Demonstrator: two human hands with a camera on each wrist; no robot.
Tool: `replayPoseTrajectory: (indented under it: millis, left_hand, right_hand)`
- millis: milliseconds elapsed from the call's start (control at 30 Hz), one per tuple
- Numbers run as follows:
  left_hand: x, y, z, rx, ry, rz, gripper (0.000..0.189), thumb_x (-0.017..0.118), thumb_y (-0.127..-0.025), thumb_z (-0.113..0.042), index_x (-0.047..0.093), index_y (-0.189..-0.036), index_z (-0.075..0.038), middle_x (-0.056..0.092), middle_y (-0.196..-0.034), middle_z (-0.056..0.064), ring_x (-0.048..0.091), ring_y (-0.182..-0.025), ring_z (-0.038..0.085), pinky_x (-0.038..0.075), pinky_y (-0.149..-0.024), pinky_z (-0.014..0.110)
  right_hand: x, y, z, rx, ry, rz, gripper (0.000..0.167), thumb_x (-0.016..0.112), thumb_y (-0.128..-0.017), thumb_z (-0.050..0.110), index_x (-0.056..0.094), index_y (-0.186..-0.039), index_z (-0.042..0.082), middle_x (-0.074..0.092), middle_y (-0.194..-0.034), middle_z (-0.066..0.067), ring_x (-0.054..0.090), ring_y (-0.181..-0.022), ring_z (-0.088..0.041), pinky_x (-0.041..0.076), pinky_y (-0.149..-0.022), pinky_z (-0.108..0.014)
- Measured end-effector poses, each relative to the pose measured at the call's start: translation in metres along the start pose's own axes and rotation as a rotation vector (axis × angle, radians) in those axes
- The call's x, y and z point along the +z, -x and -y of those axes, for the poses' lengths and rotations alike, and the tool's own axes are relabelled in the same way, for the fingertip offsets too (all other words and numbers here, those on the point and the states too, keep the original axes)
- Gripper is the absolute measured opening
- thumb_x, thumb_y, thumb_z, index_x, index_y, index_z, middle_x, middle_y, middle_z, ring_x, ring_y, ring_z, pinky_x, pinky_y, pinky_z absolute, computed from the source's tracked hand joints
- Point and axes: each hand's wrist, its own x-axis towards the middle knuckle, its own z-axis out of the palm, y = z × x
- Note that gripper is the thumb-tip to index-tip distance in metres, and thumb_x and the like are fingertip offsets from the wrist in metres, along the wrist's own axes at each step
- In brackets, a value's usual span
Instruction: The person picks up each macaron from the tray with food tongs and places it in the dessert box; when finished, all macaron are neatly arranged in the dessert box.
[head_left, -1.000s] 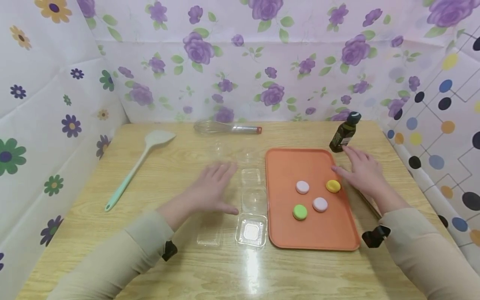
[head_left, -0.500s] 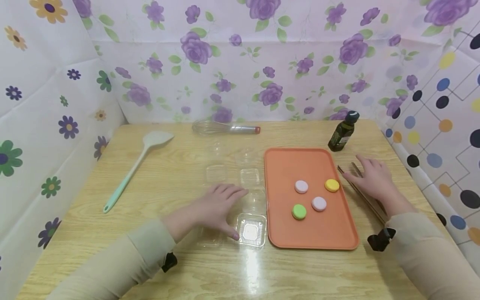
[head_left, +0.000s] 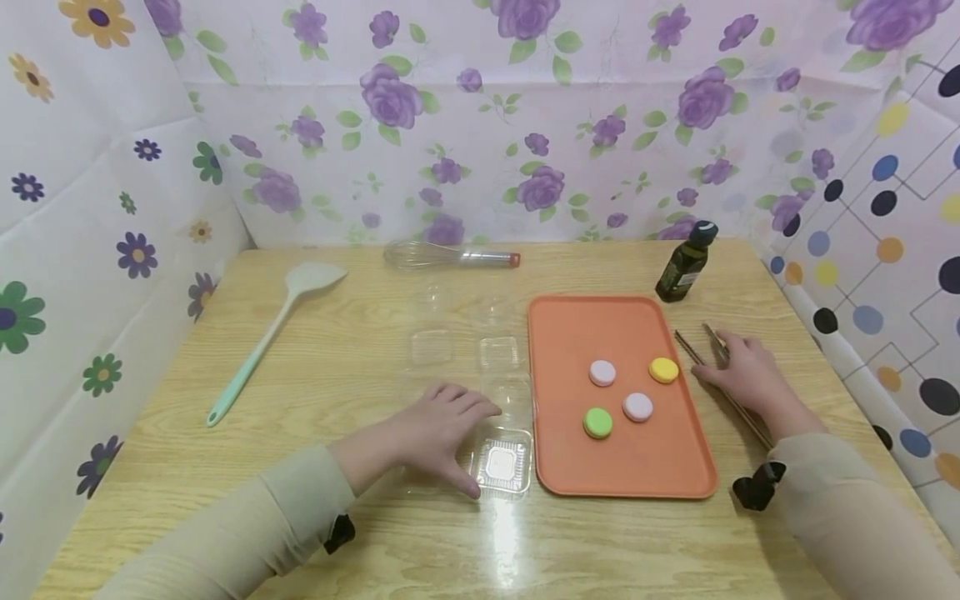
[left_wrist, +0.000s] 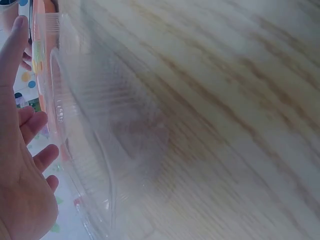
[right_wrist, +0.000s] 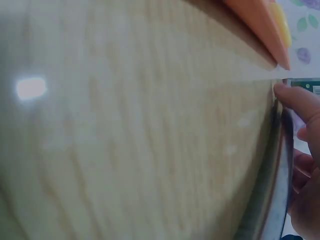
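My left hand, fingers spread and slightly bent, hovers over the near left part of the clear plastic packaging, hiding some of its compartments. The left wrist view has the ribbed clear wall beside my fingers. On the right, my right hand grips metal tongs, thumb at one arm and curled fingers around the other. The tongs lie on the table with their tips apart. Between the hands is an orange tray bearing two pale pink macarons, a green macaron and a yellow macaron.
A dark glass bottle stands behind the tongs, near the tray's far right corner. At the back lies a whisk. A spatula with a mint handle rests at the left. Patterned cloth walls in the table.
My right hand has moved down from beside the bottle to the tongs and taken hold of them. My left hand has come nearer, down over the packaging's near compartments.
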Motion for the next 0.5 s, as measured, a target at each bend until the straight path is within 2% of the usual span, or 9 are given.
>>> replayPoseTrajectory:
  millis: [100,233,367,500]
  left_hand:
    - [0.0029,-0.0009,-0.0001,0.002,-0.012,0.002,0.104,0.060,-0.063,-0.078,0.034,-0.143,-0.015,0.040,-0.142,0.002,0.036,-0.126,0.025,0.020,-0.109,0.048]
    - [0.0044,-0.0010,-0.0008,0.007,-0.012,-0.008,0.100,0.060,-0.065,-0.076,0.036,-0.141,-0.017,0.041,-0.141,0.000,0.037,-0.125,0.025,0.022,-0.108,0.048]
    - [0.0048,-0.0005,-0.0019,0.019,-0.015,-0.021,0.097,0.060,-0.066,-0.076,0.038,-0.140,-0.018,0.043,-0.139,-0.001,0.039,-0.123,0.024,0.025,-0.106,0.048]
    - [0.0060,-0.0001,-0.0024,0.026,-0.032,-0.025,0.094,0.060,-0.066,-0.075,0.039,-0.139,-0.020,0.044,-0.137,-0.003,0.039,-0.121,0.022,0.027,-0.104,0.046]
  right_hand:
    - [0.0010,-0.0016,-0.0019,0.033,-0.008,0.027,0.093,0.059,-0.085,0.054,0.023,-0.140,-0.012,0.028,-0.127,-0.043,0.030,-0.114,-0.056,0.031,-0.091,-0.066]
    - [0.0008,-0.0027,-0.0010,0.030,-0.031,0.021,0.086,0.060,-0.088,0.044,0.021,-0.140,-0.013,0.034,-0.126,-0.042,0.031,-0.116,-0.054,0.031,-0.093,-0.065]
    - [-0.0001,-0.0025,0.0011,-0.002,-0.053,-0.007,0.083,0.059,-0.089,0.039,0.022,-0.139,-0.015,0.038,-0.125,-0.042,0.033,-0.116,-0.054,0.031,-0.093,-0.064]
    - [-0.0016,-0.0017,0.0054,-0.050,-0.063,-0.043,0.076,0.059,-0.089,0.036,0.029,-0.136,-0.015,0.041,-0.122,-0.040,0.039,-0.112,-0.052,0.035,-0.090,-0.062]
